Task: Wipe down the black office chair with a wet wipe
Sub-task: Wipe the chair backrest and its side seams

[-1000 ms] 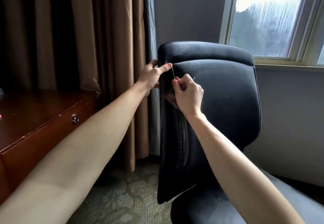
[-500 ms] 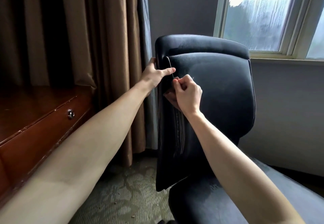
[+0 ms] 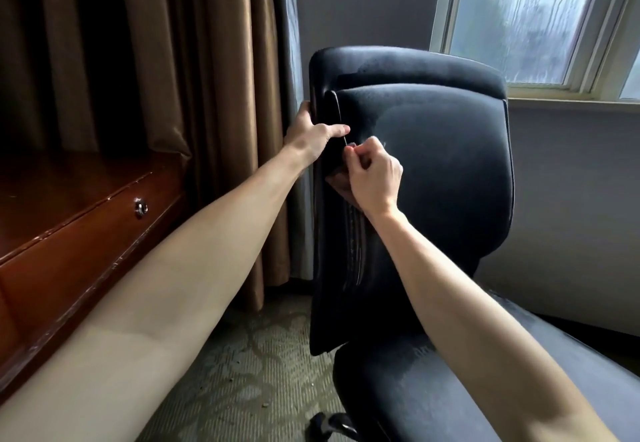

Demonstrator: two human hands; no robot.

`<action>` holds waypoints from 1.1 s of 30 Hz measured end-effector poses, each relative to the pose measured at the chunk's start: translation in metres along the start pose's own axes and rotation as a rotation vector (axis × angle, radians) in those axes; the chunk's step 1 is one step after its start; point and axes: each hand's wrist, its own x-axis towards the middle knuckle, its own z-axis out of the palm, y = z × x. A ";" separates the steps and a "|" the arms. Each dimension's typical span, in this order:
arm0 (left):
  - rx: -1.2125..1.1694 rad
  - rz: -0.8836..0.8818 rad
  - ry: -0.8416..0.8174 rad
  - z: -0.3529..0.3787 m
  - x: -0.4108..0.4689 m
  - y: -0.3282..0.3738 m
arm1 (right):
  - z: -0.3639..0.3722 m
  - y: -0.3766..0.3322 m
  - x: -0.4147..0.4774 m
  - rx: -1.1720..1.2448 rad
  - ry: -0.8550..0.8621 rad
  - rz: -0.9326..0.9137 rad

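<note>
Lower right of frame: padded seat (image 3: 519,389) of the black office chair (image 3: 433,164), soft, sheened as if damp, likely slick. Centre: right hand (image 3: 375,178) curled tight at the backrest's left seam, pinching something too small to identify, no wet wipe visible. Just left: left hand (image 3: 311,136) clamped on the stiff backrest edge, the soundest hold against swivelling. Beyond: curtain (image 3: 207,95), window (image 3: 536,19)
</note>
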 end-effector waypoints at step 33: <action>0.022 -0.114 0.015 0.033 -0.025 -0.046 | -0.006 0.050 -0.073 0.066 0.035 0.157</action>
